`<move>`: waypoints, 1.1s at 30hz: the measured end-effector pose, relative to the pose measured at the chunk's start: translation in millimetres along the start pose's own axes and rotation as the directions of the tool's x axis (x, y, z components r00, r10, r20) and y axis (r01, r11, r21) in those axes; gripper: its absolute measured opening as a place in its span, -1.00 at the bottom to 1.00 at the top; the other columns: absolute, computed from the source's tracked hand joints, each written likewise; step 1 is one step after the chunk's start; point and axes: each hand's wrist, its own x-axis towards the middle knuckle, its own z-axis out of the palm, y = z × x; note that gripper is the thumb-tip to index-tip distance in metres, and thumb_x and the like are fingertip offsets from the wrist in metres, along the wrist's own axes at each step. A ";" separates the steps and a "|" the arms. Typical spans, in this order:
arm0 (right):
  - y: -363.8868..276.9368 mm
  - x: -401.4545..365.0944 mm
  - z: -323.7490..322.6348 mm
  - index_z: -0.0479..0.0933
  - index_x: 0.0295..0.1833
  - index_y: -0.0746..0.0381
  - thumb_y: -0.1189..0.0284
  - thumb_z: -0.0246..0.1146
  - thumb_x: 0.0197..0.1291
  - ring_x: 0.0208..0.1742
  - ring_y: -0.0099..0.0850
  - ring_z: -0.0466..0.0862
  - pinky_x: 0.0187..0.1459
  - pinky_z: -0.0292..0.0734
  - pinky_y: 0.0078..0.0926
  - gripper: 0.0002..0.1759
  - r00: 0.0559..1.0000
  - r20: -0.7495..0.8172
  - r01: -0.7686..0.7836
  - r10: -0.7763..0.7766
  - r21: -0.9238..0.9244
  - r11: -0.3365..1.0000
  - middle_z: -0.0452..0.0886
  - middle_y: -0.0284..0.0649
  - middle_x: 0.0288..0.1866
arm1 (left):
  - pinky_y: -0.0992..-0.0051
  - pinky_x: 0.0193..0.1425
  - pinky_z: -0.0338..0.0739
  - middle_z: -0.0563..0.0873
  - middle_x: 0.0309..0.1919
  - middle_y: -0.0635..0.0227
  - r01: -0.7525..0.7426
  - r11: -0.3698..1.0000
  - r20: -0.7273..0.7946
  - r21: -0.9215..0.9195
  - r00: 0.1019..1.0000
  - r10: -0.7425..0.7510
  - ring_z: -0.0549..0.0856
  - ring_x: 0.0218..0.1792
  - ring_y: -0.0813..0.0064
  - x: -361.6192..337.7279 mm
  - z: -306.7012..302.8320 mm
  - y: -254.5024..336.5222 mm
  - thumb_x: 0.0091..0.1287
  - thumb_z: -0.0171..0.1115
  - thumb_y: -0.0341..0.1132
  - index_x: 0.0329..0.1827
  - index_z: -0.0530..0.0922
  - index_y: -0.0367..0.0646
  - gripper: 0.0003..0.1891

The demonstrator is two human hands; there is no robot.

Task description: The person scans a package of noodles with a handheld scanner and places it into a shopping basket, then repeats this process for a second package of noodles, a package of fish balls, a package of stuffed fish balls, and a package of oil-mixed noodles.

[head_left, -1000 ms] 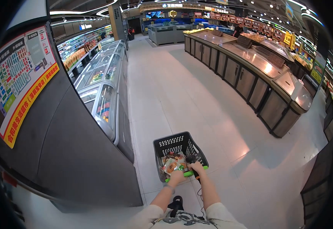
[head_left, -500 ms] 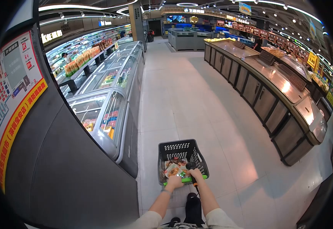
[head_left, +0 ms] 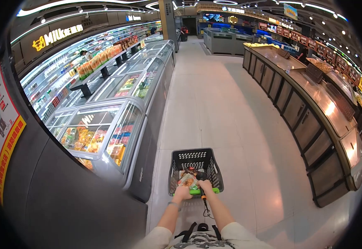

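Observation:
A black shopping basket (head_left: 216, 170) with perforated walls is in front of me, low in the head view. Packaged food (head_left: 188, 179) lies inside it. My left hand (head_left: 183, 193) is closed around the green handle (head_left: 194, 191) at the basket's near edge. Close beside it, my right hand (head_left: 205, 186) wraps round a black handheld device (head_left: 201, 176) with an orange band and a dangling cord, against the same handle. The device's rounded head pokes above my fingers over the basket; its grip is partly hidden.
Glass-topped freezers (head_left: 106, 120) line the left of the tiled aisle (head_left: 206, 103), beyond a dark wall panel (head_left: 64, 199). A long metal-topped counter (head_left: 291, 89) runs along the right. Further off stand grey tanks or cases (head_left: 224, 41), a pillar (head_left: 167, 20) and a person (head_left: 184, 33).
I have moved forward along the aisle with the basket. The freezers and counter are nearer, and my view has turned slightly left. Both hands keep their hold.

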 end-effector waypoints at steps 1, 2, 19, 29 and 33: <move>-14.7 3.7 -10.3 0.54 -0.65 0.34 0.30 0.18 -0.48 -0.43 -0.29 0.58 -0.30 0.43 -0.52 -0.71 0.997 0.075 -0.031 0.032 -0.014 0.999 0.58 -0.09 -0.53 | 0.34 -0.24 0.51 0.63 -0.50 0.08 0.015 1.000 -0.007 0.005 1.000 -0.015 0.64 -0.39 0.21 8.9 -3.3 -5.0 -0.17 0.16 -0.11 -0.47 0.60 -0.21 -0.67; -35.5 -0.5 -19.7 0.56 -0.62 0.33 0.27 0.19 -0.49 -0.37 -0.25 0.59 -0.24 0.45 -0.51 -0.68 0.987 0.148 -0.065 0.068 -0.029 0.997 0.60 -0.06 -0.47 | 0.34 -0.24 0.51 0.63 -0.50 0.08 0.033 0.999 -0.017 0.011 0.999 -0.032 0.64 -0.39 0.21 17.8 -8.5 -9.9 -0.17 0.16 -0.11 -0.47 0.60 -0.21 -0.66; -181.3 227.3 33.1 0.53 -0.43 0.47 0.26 0.20 -0.46 -0.23 -0.14 0.58 -0.16 0.43 -0.42 -0.52 0.986 0.168 0.013 -0.008 -0.030 0.999 0.57 0.08 -0.39 | 0.34 -0.24 0.51 0.62 -0.52 0.06 0.017 0.999 -0.109 -0.029 0.994 -0.020 0.63 -0.41 0.17 253.3 -93.4 -113.4 -0.18 0.15 -0.01 -0.50 0.60 -0.25 -0.58; -276.9 332.1 59.7 0.51 -0.66 0.37 0.37 0.20 -0.45 -0.57 -0.35 0.54 -0.47 0.38 -0.49 -0.76 0.999 0.038 0.028 -0.028 0.007 1.000 0.53 -0.15 -0.68 | 0.32 -0.30 0.52 0.63 -0.54 0.08 -0.016 0.998 -0.070 -0.068 0.998 0.011 0.64 -0.44 0.19 377.9 -161.2 -172.0 -0.16 0.14 -0.09 -0.51 0.60 -0.23 -0.66; -300.9 398.8 82.3 0.50 -0.68 0.38 0.37 0.19 -0.48 -0.59 -0.30 0.53 -0.47 0.37 -0.48 -0.75 1.000 -0.028 0.000 -0.001 -0.035 0.999 0.53 -0.12 -0.66 | 0.31 -0.28 0.51 0.63 -0.52 0.07 -0.005 0.998 -0.064 -0.064 0.998 0.001 0.64 -0.42 0.19 430.4 -178.5 -194.7 -0.16 0.15 -0.09 -0.51 0.60 -0.23 -0.65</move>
